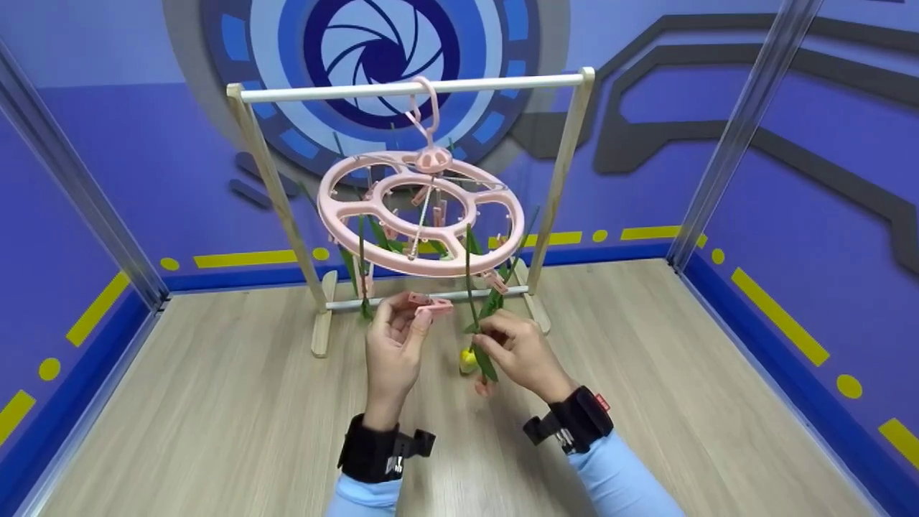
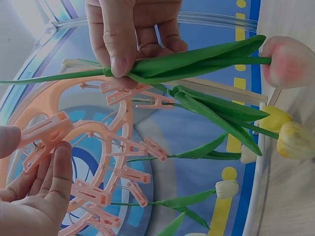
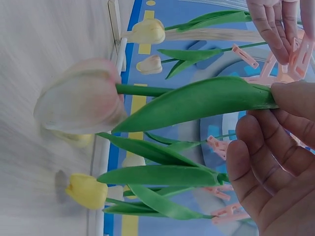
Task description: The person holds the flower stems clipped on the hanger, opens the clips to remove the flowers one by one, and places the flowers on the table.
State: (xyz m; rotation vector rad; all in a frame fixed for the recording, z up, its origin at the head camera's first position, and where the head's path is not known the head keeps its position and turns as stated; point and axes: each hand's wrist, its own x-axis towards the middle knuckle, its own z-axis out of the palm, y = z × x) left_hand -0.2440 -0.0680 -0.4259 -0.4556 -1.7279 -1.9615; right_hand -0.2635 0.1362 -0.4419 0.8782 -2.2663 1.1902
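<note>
My left hand [image 1: 393, 348] pinches a pink clothespin [image 1: 435, 307] between thumb and fingers, just below the front rim of a round pink clip hanger [image 1: 402, 264]. To the right of it, my right hand [image 1: 523, 353] pinches the green stem of an artificial tulip at the base of its leaf [image 3: 197, 105]. That tulip's pale pink and white bloom [image 3: 81, 96] points downward, and its stem runs up in front of the hanger's rim. Other tulips hang head down from the hanger's clothespins, among them a yellow tulip [image 3: 86, 191] and a white tulip [image 2: 227, 189].
The hanger hooks over the top bar [image 1: 502, 85] of a wooden stand, whose foot [image 1: 324, 323] rests on the wood-grain table [image 1: 237, 402]. Blue printed panels [image 1: 108, 158] enclose the back and sides, with metal posts [image 1: 739, 136] at the corners.
</note>
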